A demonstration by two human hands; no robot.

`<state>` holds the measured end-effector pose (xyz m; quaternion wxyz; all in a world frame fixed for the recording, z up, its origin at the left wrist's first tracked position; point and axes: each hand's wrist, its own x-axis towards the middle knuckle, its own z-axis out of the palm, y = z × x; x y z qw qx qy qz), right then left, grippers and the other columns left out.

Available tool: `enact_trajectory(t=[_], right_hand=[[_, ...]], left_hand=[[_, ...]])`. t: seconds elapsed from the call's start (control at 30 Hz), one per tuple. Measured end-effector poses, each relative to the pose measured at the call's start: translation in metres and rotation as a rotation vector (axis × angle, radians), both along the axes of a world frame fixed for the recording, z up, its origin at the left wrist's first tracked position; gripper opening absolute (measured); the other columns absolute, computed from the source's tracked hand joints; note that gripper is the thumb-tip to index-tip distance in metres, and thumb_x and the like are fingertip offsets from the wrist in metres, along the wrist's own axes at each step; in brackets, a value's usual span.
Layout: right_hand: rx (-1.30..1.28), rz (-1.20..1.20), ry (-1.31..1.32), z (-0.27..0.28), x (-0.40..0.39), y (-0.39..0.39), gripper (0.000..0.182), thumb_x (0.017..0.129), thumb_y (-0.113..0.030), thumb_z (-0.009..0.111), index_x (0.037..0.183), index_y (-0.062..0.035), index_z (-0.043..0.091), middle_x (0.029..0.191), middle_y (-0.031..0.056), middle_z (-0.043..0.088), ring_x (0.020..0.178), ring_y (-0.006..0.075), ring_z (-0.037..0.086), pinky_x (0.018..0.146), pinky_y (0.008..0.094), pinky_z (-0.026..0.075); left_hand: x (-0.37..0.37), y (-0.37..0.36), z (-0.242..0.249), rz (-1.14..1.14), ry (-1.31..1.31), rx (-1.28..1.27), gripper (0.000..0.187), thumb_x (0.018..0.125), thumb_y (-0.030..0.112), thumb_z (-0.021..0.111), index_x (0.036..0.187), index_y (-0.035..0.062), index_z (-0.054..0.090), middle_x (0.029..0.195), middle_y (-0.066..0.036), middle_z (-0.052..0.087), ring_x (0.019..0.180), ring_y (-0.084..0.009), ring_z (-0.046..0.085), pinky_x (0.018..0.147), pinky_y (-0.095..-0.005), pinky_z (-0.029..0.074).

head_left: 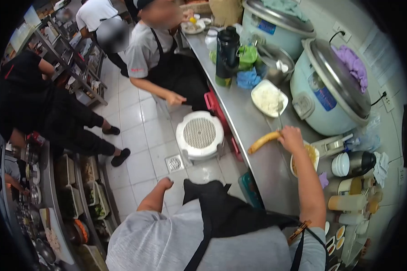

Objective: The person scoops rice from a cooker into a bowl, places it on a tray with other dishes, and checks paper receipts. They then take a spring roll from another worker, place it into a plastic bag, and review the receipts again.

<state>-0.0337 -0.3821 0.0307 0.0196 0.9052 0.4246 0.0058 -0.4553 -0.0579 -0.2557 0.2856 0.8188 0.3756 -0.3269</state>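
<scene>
My right hand (292,138) reaches over the steel counter, its fingers closed on one end of a long golden-brown fried dough stick (263,142). The stick's free end points left toward the counter edge. Just beyond this hand is a white dish of white, crumbly food (269,100), with a thin handle leaning out of it. Partly behind my right forearm sits a white dish of yellow food (311,156). My left hand (165,183) hangs over the floor, small in view with fingers curled in. Nothing shows in it.
Two large rice cookers (334,86) stand along the wall. A dark flask (227,56), a metal pot (276,58) and sauce bottles (348,202) share the counter (269,180). Ahead are a white stool (200,135) and a seated co-worker (156,67). Another person (36,95) stands left.
</scene>
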Motion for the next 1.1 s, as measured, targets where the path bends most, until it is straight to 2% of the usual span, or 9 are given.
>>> enact_trajectory(t=[0.2,0.4,0.63,0.67,0.7,0.73,0.87,1.03,1.1], right_hand=[[0.355,0.092,0.387,0.062,-0.028,0.013,0.025,0.069,-0.017,0.059,0.093,-0.0116,0.055,0.084,0.0043,0.056,0.08,0.0175,0.053,0.075,0.0301,0.036],[0.729,-0.199,1.099,0.067,-0.017,0.002,0.022,0.074,-0.017,0.057,0.092,-0.0042,0.054,0.077,-0.0002,0.054,0.072,0.0081,0.05,0.064,0.0204,0.039],[1.151,-0.376,1.511,0.053,-0.038,-0.055,0.023,0.081,-0.021,0.05,0.098,-0.006,0.05,0.08,0.0006,0.051,0.07,0.01,0.05,0.066,0.0256,0.043],[1.204,-0.378,1.511,0.051,-0.04,-0.069,0.023,0.083,-0.02,0.047,0.101,-0.0056,0.048,0.081,0.0012,0.051,0.071,0.0108,0.05,0.065,0.0264,0.043],[1.27,-0.292,1.554,0.042,-0.041,-0.087,0.025,0.083,-0.02,0.047,0.101,-0.0037,0.047,0.084,0.0033,0.052,0.076,0.0114,0.051,0.069,0.0269,0.043],[1.296,-0.347,1.556,0.046,-0.052,-0.103,0.025,0.082,-0.019,0.047,0.101,-0.0029,0.047,0.087,0.004,0.052,0.08,0.0118,0.051,0.072,0.027,0.043],[1.497,-0.517,1.451,0.069,-0.099,-0.177,0.029,0.082,-0.018,0.048,0.105,-0.0006,0.045,0.095,0.0052,0.052,0.088,0.013,0.051,0.08,0.0268,0.04],[1.688,-0.661,1.266,0.069,-0.147,-0.274,0.036,0.081,-0.016,0.048,0.113,0.0005,0.041,0.099,0.0052,0.051,0.086,0.0115,0.051,0.077,0.0248,0.042],[1.733,-0.721,1.164,0.077,-0.169,-0.302,0.036,0.082,-0.016,0.047,0.113,0.0005,0.041,0.097,0.0048,0.052,0.083,0.0107,0.051,0.074,0.0239,0.042]], left_hand=[[0.047,-0.032,0.035,0.115,-0.22,-0.016,0.043,0.07,0.033,0.049,0.094,-0.0012,0.056,0.099,-0.02,0.054,0.095,-0.032,0.051,0.083,-0.0362,0.039],[0.084,-0.061,0.033,0.011,-0.278,-0.072,0.041,0.071,0.034,0.047,0.099,0.0042,0.055,0.1,-0.019,0.054,0.097,-0.0309,0.05,0.084,-0.0351,0.039],[0.075,-0.062,0.023,-0.082,-0.336,-0.106,0.044,0.069,0.033,0.048,0.094,-0.0025,0.056,0.097,-0.022,0.054,0.094,-0.0338,0.051,0.082,-0.0362,0.039],[0.058,-0.029,-0.07,-0.439,-0.452,-0.006,0.042,0.069,0.033,0.048,0.09,-0.0029,0.057,0.093,-0.023,0.055,0.091,-0.034,0.052,0.081,-0.0368,0.04],[0.065,-0.034,-0.035,-0.466,-0.317,-0.056,0.043,0.069,0.033,0.048,0.09,-0.003,0.057,0.091,-0.023,0.056,0.089,-0.0356,0.053,0.078,-0.0363,0.042],[0.068,-0.025,-0.071,-0.293,-0.185,-0.208,0.043,0.072,0.035,0.049,0.092,-0.0027,0.056,0.089,-0.022,0.057,0.086,-0.034,0.055,0.075,-0.0358,0.043],[0.1,-0.064,0.022,-0.646,-0.124,-0.2,0.044,0.074,0.036,0.049,0.093,-0.0029,0.056,0.088,-0.021,0.058,0.082,-0.0318,0.056,0.073,-0.0352,0.044],[0.176,-0.165,0.213,-1.02,-0.242,-0.401,0.044,0.076,0.037,0.049,0.093,-0.0031,0.055,0.086,-0.019,0.058,0.078,-0.0289,0.057,0.069,-0.0344,0.045],[0.222,-0.193,0.224,-1.177,-0.008,-0.604,0.044,0.081,0.037,0.048,0.095,-0.0034,0.053,0.079,-0.013,0.059,0.069,-0.0197,0.057,0.062,-0.0303,0.046]])
